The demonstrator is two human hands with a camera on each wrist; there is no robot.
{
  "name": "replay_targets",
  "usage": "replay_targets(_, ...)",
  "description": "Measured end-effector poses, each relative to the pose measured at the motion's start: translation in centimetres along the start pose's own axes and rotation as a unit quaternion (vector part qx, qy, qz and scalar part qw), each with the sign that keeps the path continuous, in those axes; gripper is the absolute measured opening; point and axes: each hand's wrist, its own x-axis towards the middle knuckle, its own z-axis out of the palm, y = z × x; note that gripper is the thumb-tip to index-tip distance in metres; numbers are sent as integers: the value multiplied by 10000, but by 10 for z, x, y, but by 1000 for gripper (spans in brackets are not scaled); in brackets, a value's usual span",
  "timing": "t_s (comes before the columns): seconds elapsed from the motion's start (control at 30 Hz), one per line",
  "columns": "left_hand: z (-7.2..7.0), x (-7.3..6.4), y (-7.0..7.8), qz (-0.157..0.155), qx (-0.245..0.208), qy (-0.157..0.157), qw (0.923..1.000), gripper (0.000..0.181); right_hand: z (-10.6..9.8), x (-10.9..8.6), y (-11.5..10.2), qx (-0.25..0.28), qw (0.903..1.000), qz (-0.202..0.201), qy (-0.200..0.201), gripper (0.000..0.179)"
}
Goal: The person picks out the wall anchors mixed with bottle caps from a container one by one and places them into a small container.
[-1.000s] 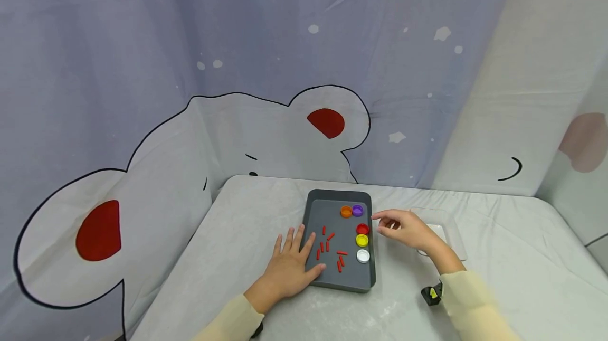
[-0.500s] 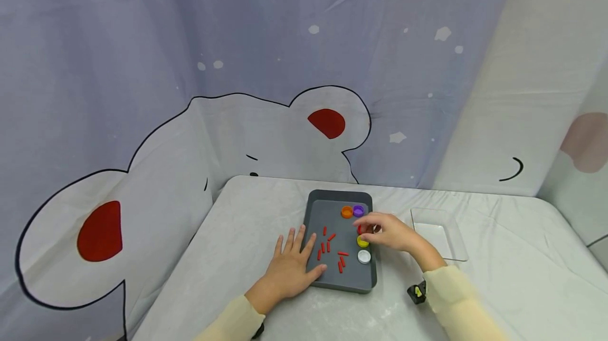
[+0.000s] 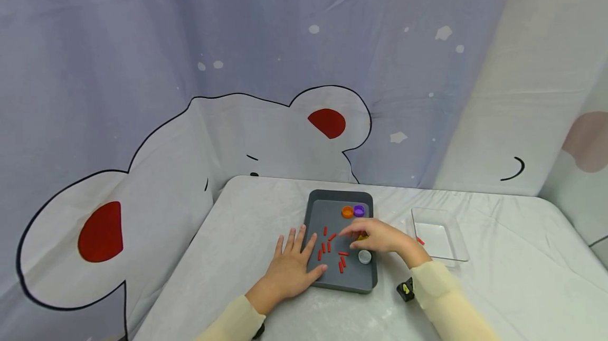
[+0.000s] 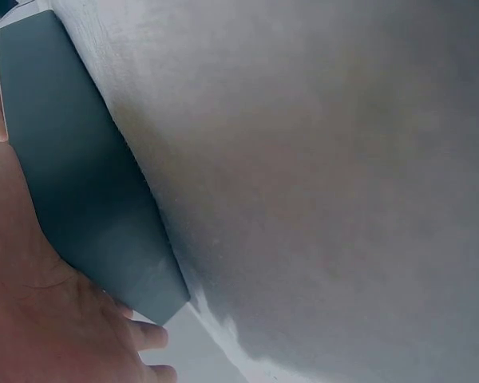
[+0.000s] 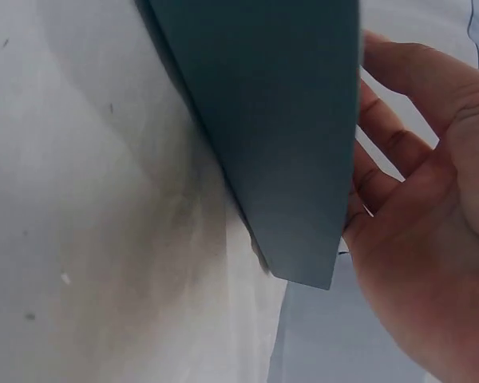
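Observation:
My left hand [image 3: 286,271] lies with fingers spread over the left rim of a dark grey tray [image 3: 332,276]. In the left wrist view, that hand [image 4: 48,319] is against the tray's outer side [image 4: 88,175]. My right hand [image 3: 377,235] reaches in over the tray's right side, thumb and forefinger apart, nothing between them. Its fingertips are close to several short red sticks [image 3: 329,247] scattered in the tray. Beneath the hand, a yellow round cap [image 3: 362,236] is mostly covered and the red one is hidden. A white cap [image 3: 364,257] sits just in front of it.
An orange cap [image 3: 348,211] and a purple cap [image 3: 359,210] sit side by side at the tray's far end. Right of the tray stands a clear square box [image 3: 458,248], with a red stick [image 3: 420,240] showing at its left side. A white cloth [image 3: 256,209] covers the table.
My right hand has moved left from beside the tray, past the red and yellow caps, towards the red sticks. The clear box has come into fuller view. My left hand has stayed put.

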Motion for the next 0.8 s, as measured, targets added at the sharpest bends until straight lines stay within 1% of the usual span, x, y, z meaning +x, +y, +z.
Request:
replay_targets(0.1,2,0,-1,-11,24,-36,10000,83,2,4,1,-142,9998,-15,-144,32)
replay_targets(0.27,3,1,-1,-29,72,-37,10000,84,5,10,2,-724,9968,-8,-346,31)
replay_targets(0.37,4,1,-2,-27,85,-6,10000,83,7,13,1,-968,9944,-3,-416,29)
replay_targets(0.6,-1,0,1,-16,74,-77,9999,82,7,18,-1,-1095,9927,-29,-511,27)
replay_targets(0.8,0,0,0,-3,117,-81,9999,82,7,23,-3,-1100,9912,217,-703,28)
